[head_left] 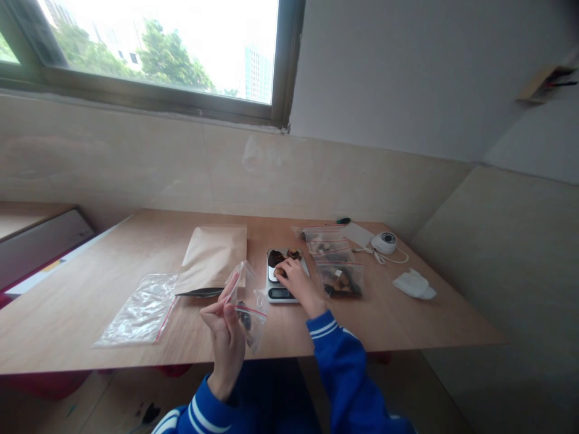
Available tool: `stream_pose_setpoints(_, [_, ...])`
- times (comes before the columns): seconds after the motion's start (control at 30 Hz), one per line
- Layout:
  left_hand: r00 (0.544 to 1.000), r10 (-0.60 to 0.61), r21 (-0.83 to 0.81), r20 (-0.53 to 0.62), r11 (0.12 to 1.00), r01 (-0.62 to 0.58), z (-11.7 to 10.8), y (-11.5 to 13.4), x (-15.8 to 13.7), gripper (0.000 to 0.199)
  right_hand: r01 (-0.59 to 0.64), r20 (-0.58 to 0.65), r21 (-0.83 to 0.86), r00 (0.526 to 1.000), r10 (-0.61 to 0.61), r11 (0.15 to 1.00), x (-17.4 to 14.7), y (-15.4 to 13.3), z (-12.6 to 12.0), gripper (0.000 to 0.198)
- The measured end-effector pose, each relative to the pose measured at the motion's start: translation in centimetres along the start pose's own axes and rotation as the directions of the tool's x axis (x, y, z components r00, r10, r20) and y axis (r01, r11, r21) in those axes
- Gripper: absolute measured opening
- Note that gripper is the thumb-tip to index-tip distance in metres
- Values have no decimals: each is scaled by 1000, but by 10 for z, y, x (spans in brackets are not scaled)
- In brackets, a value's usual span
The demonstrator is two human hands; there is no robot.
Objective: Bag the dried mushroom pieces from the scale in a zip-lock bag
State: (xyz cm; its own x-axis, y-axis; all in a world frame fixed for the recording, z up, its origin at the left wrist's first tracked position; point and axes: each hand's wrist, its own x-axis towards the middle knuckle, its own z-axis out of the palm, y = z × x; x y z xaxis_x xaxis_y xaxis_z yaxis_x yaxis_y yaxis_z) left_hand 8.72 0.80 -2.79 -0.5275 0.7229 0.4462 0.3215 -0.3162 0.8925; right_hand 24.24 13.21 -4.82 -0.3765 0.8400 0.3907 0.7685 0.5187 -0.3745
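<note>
2 hands are working here, and 1 scale [280, 294] is sitting between them at the centre of the frame, low on the table [434, 322]. at least 2 dried, dark pieces [275, 258] are resting on its plate, plus 1 brown piece [280, 272] under the fingers. 1 clear bag [256, 325] is hanging at lower centre, just left of the scale; 1 brown paper pouch [217, 253] and 1 flat plastic bag [138, 310] are lying centre left. at least 3 filled bags [338, 266] are overlapping right of the scale; the exact count is hiding in the overlap.

the dark pieces are looking wrinkled and nearly black, with tan showing on some; the clear bag is creasing, its red strip crossing above dark contents.

now the left hand [225, 328]: it is pointing upward, wrist bending, thumb and fingers pinching the clear bag. the right hand [296, 280] is angling in from lower right, palm down, thumb and fingers curling around the brown piece at the plate.
</note>
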Motion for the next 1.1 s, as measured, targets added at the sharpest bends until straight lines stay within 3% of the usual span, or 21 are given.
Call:
stream_pose_setpoints(0.3, [995,-45,35,-86,998,48,-1,-8,2,30,-44,-127,278,989,82,960,-3,12,-10,23])
stream_pose_setpoints(0.47, [994,-49,45,-100,998,54,0,-7,2,25,-117,-193,394,959,207,912,-7,20,-17,23])
stream_pose_setpoints(0.53, [994,-41,47,-98,998,46,0,-7,3,25,-155,-205,488,936,286,859,-6,21,-20,21])
stream_pose_setpoints(0.63, [998,-37,34,-59,999,39,1,-6,3,25,-163,-177,694,906,386,701,-6,10,-29,26])
stream_pose_setpoints(0.7, [998,-55,33,-34,998,56,3,-4,3,26,-135,-124,788,920,371,601,-6,-9,-41,30])
stream_pose_setpoints(0.77, [997,-69,32,-27,997,70,5,-2,4,27,-114,-62,814,958,281,570,-9,-35,-56,29])
stream_pose_setpoints(0.83, [998,-66,14,-23,998,66,6,-1,4,27,-97,13,801,989,144,591,-12,-61,-70,27])
stream_pose_setpoints(0.93, [997,-75,-16,-13,997,74,6,-1,3,28,-28,77,741,996,-43,671,-14,-83,-78,24])
stream_pose_setpoints(1.0, [995,-98,-26,0,995,98,4,-1,2,29,18,20,686,999,-43,727,-11,-80,-69,22])
stream_pose_setpoints(1.1, [986,-164,-49,10,985,165,0,-4,1,33,-5,-114,519,991,75,855,2,-53,-40,26])
